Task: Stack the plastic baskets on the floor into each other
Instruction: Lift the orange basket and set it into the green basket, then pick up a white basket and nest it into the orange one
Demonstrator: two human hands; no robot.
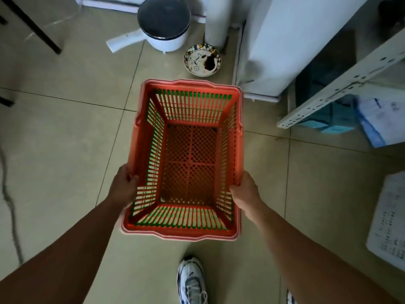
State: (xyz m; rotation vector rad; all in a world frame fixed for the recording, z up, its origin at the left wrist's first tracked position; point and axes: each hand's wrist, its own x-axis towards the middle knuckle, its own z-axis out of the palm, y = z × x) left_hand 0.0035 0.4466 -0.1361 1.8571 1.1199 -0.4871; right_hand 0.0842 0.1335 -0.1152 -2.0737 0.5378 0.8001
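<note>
The tiled floor (65, 132) fills most of the view. At upper right stands a white cabinet (285, 44), with a pale perforated metal rail (341, 88) leaning across in front of teal boxes (328, 119) and a stack of printed papers (381, 119); another white printed sheet (390, 220) lies at the right edge.

In the middle is the orange basket (188, 159), seen from above, upright and open. Green shows through the slots of its walls and a paler rim edges its outline, so it seems to sit inside at least one other basket; how many cannot be told. Nothing lies inside it.

The left hand (123, 185) grips the left rim near the close corner, thumb inside the wall, fingers closed round the edge. The right hand (245, 191) holds the right rim in the same way, closed on it.

Beyond the basket stands a white bin (164, 25) with a dark lid, a white pipe (125, 40) beside it, and just past the far rim a patterned bowl (202, 60) with a brown stain. A dark leg (32, 25) crosses the upper left and a cable (8, 200) runs along the left edge. A white shoe (191, 279) shows below the basket.
</note>
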